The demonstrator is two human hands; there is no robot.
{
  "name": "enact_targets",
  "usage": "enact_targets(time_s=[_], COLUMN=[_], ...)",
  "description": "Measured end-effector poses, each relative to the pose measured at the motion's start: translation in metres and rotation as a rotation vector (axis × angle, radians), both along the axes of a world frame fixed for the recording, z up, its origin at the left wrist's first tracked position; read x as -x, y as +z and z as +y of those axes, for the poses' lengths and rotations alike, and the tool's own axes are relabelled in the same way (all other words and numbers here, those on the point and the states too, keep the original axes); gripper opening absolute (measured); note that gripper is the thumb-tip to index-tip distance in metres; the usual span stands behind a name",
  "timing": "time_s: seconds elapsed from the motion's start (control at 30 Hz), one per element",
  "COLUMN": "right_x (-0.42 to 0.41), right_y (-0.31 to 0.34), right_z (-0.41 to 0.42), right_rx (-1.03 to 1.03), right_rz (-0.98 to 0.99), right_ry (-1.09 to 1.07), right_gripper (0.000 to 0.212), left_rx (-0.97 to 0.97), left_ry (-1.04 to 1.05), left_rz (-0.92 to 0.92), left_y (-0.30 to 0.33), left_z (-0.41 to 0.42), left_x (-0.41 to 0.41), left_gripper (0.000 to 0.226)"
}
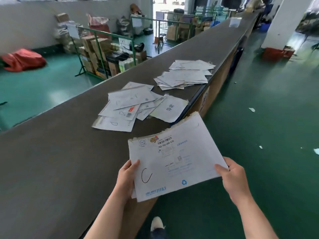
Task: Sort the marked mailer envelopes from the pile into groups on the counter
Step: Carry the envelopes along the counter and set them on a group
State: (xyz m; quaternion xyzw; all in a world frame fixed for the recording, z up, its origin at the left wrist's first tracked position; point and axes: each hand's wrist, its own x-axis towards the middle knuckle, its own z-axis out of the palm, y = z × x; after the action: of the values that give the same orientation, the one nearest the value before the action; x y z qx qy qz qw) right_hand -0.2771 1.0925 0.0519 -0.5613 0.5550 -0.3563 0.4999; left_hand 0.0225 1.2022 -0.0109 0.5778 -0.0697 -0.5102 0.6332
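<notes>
Both hands up in front, forearms reaching in from 6 o'clock. Left hand (127,180) grips the stack of mailer envelopes (174,157) at its 8 o'clock corner, thumb lying on top beside a handwritten "C", fingers hidden underneath. Right hand (233,178) grips the same stack at its 3 o'clock edge, thumb on top, fingers curled under. Stack held roughly flat, tilted slightly, hanging over the near edge of the table (51,161), partly over the green floor (267,118); top envelope shows a barcode label and blue print, torn far edge. On the table at 12 o'clock from the stack, a loose pile of envelopes (131,106), overlapping, several marked "D". Further along at 1 o'clock, two neater groups (186,76) near the table's right edge, well apart from the pile. Green metal cage with cardboard boxes (96,54) beyond the table at 10 o'clock. Red sack (24,60) on the floor at far left. Paper scraps on the floor at right.
</notes>
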Motion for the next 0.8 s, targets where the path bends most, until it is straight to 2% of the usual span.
enact_targets(time_s=[0.17, 0.23, 0.37, 0.47, 0.53, 0.63, 0.8], right_x=[-0.061, -0.084, -0.126, -0.16, -0.185, -0.228, -0.297], right_y=[0.009, 0.003, -0.024, -0.047, -0.061, -0.079, -0.085], right_z=[-0.118, -0.161, -0.219, -0.259, -0.289, -0.334, -0.391], right_rx=[-0.002, -0.018, -0.102, -0.179, -0.227, -0.259, -0.307], right_rz=[0.037, 0.035, 0.011, -0.039, -0.062, -0.081, -0.057], right_ry=[0.016, 0.011, 0.06, 0.097, 0.168, 0.329, 0.578], right_gripper=[0.027, 0.026, 0.024, 0.025, 0.025, 0.027, 0.023], left_rx=[0.054, 0.089, 0.132, 0.106, 0.084, 0.06, -0.03], left_ry=[0.02, 0.093, 0.138, 0.138, 0.178, 0.237, 0.506], left_rz=[0.054, 0.054, 0.066, 0.183, 0.208, 0.193, 0.156], left_y=[0.001, 0.002, -0.005, -0.015, -0.02, -0.018, -0.01], left_z=[-0.105, -0.136, -0.16, -0.165, -0.167, -0.174, -0.188], left_x=[-0.053, -0.075, -0.11, -0.124, -0.131, -0.138, -0.131], left_gripper=[0.031, 0.039, 0.059, 0.068, 0.069, 0.087, 0.054])
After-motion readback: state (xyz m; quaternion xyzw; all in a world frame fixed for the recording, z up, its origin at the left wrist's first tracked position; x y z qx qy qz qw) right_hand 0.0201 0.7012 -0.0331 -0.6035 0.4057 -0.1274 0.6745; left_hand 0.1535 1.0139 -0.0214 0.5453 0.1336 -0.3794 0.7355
